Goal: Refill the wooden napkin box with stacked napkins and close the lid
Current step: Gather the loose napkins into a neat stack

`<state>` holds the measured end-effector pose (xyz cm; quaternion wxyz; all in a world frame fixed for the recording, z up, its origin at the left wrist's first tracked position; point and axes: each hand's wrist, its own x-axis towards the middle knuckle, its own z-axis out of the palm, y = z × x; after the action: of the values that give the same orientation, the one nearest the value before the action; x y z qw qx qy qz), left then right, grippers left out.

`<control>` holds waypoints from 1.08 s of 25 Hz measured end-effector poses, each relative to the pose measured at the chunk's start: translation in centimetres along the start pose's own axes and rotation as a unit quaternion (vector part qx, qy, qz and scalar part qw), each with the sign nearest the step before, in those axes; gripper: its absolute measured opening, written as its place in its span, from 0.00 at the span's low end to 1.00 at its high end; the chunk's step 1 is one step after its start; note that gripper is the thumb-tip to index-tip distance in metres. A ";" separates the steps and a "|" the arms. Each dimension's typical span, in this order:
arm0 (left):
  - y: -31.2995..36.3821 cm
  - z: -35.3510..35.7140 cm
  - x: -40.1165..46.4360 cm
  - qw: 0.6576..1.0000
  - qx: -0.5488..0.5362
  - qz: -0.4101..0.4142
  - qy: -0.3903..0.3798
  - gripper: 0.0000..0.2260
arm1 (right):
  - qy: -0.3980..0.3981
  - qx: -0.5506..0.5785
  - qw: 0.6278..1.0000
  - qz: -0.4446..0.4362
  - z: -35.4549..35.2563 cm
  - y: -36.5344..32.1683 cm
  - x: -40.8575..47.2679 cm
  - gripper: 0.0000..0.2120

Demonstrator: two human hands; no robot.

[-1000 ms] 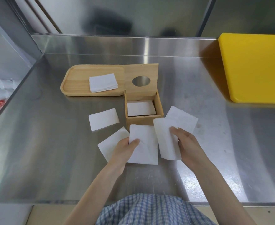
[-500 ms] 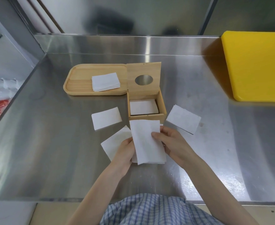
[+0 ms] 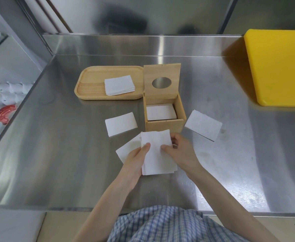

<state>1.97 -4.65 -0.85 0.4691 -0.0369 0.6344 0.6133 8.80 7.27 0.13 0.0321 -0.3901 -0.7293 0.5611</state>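
Note:
The wooden napkin box (image 3: 162, 126) stands mid-counter with its lid (image 3: 161, 74) tipped up; the lid has an oval hole. White napkins (image 3: 160, 111) lie inside the box. Just in front of it, my left hand (image 3: 134, 161) and my right hand (image 3: 181, 152) both hold a small stack of white napkins (image 3: 158, 158), thumbs on top. One napkin (image 3: 128, 151) lies under the stack's left side. Loose napkins lie left (image 3: 120, 124) and right (image 3: 203, 125) of the box.
A wooden tray (image 3: 91, 84) behind-left of the box carries a napkin pile (image 3: 119, 85). A yellow cutting board (image 3: 279, 67) sits at the far right. White and red dishes (image 3: 3, 105) lie below the counter's left edge. A steel backsplash bounds the far side.
My right hand brought its napkin left onto the one in my left hand, and both hands now grip the joined stack. The napkin right of the box stays on the counter.

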 end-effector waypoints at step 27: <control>-0.3 -5.3 0.2 0.991 0.013 0.031 0.126 0.09 | 0.013 -0.022 0.999 -0.030 2.2 1.1 2.1 0.09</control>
<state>-0.87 -8.88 -2.22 0.3667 -0.0882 0.6970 0.6099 6.87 6.91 -2.47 0.0498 -0.3756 -0.7524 0.5389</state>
